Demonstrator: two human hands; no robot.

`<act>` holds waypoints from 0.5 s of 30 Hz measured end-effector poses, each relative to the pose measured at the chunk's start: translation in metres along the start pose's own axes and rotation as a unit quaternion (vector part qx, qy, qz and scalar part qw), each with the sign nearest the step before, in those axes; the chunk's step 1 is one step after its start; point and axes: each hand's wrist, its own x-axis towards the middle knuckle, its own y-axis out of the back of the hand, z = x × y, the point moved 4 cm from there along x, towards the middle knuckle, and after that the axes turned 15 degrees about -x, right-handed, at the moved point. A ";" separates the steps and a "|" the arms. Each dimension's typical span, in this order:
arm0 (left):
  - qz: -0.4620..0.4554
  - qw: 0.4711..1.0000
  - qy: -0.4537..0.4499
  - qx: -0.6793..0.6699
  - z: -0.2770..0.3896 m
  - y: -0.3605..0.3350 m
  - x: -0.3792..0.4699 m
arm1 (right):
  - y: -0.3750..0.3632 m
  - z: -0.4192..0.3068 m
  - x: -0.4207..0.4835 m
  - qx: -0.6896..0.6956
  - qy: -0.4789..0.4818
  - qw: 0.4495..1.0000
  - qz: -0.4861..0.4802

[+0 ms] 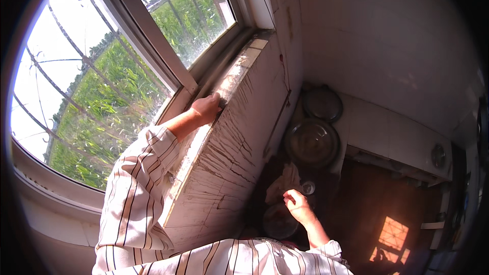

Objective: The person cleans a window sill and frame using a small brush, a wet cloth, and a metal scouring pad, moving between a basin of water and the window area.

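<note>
My left hand is on the tiled window sill, its fingers closed around something dark that is mostly hidden and cannot be made out. The sill is wet and dirty, and brown streaks of dirty water run down the white wall tiles below it. Lower right, my right hand hangs over the dark area beneath, with its fingers curled; whether it holds anything cannot be told. Near its fingertips are a pale crumpled cloth and a small round white object.
The sliding window frame stands beside my left arm, with metal bars outside. Two large round lidded vessels stand in the corner. A round basin lies below my right hand. A tiled counter runs along the right.
</note>
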 end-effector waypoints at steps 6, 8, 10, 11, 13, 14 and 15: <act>-0.033 0.996 -0.016 0.086 0.006 0.000 0.022 | -0.023 0.147 -0.106 -0.012 -0.222 0.974 -0.038; -0.004 0.995 -0.067 0.079 0.012 0.001 0.051 | -0.024 0.173 -0.120 0.006 -0.254 0.967 -0.029; -0.014 0.959 -0.142 0.244 -0.040 -0.001 0.077 | -0.045 0.175 -0.119 0.024 -0.259 0.964 -0.056; 0.003 0.984 -0.085 0.153 -0.024 -0.007 0.096 | -0.046 0.178 -0.117 0.024 -0.279 0.959 -0.046; -0.023 0.973 -0.119 0.197 -0.019 -0.008 0.086 | -0.040 0.156 -0.090 -0.118 -0.135 0.984 0.012; -0.051 0.919 -0.224 0.320 -0.029 -0.011 0.064 | -0.044 0.145 -0.082 -0.115 -0.129 0.985 0.004; -0.016 0.998 -0.064 0.001 -0.008 0.003 0.046 | -0.038 0.144 -0.076 -0.096 -0.147 0.984 0.021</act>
